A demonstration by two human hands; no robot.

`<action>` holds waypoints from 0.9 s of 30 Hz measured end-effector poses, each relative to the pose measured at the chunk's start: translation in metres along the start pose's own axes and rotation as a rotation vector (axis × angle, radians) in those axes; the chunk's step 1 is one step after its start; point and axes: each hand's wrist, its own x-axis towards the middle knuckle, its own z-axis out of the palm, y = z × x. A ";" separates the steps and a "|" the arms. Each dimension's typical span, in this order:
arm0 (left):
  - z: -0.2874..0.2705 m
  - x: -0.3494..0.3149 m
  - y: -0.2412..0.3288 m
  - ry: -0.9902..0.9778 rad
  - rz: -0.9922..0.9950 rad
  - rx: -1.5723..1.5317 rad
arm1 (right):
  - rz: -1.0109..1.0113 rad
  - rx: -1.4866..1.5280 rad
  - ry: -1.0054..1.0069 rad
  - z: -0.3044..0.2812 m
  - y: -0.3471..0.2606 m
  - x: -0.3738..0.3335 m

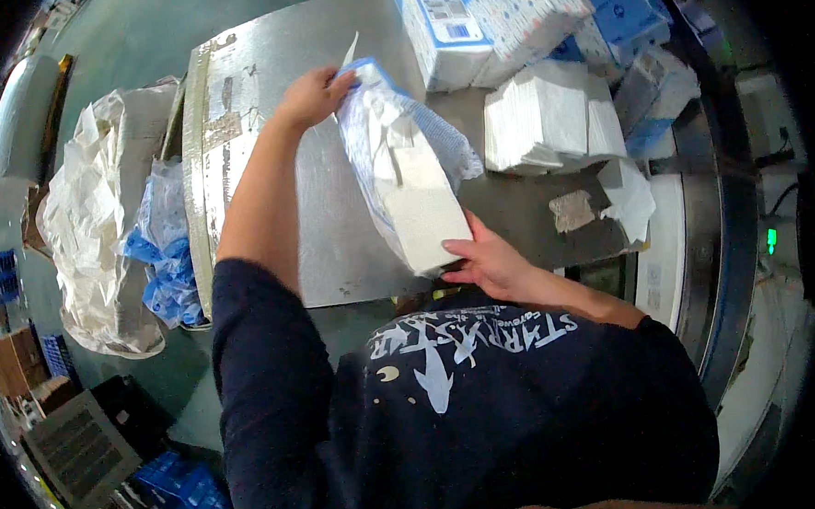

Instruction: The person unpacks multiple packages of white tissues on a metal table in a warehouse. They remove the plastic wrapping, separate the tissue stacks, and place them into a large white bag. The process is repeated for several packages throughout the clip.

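Observation:
A clear plastic bag with blue print [354, 151] lies slanted above the metal table, its far end pinched by my left hand [314, 95]. Inside it, a thick white stack of folded paper, like tissues [420, 203], shows through the gaping side, with crumpled white paper at its upper part. My right hand [489, 258] grips the stack's near end, thumb on top and fingers beneath, partly hidden. A thin white strip sticks up beside my left hand.
Blue-and-white packs [528, 13] are piled at the far right of the metal table [334, 258]. Nearer stand loose white paper stacks [548, 118], beside a torn white scrap [628, 201]. Left of the table are a large white sack [102, 224] and crumpled blue plastic [170, 267].

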 end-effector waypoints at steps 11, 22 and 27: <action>0.048 -0.203 -0.046 0.167 -0.528 -0.458 | -0.232 -1.084 0.242 -0.047 -0.024 -0.029; 0.021 -0.205 0.031 -0.040 0.372 0.266 | -0.719 -1.949 -0.437 0.113 -0.108 0.083; 0.026 -0.205 0.022 0.017 0.374 0.237 | -0.843 -2.132 -0.479 0.136 -0.095 0.100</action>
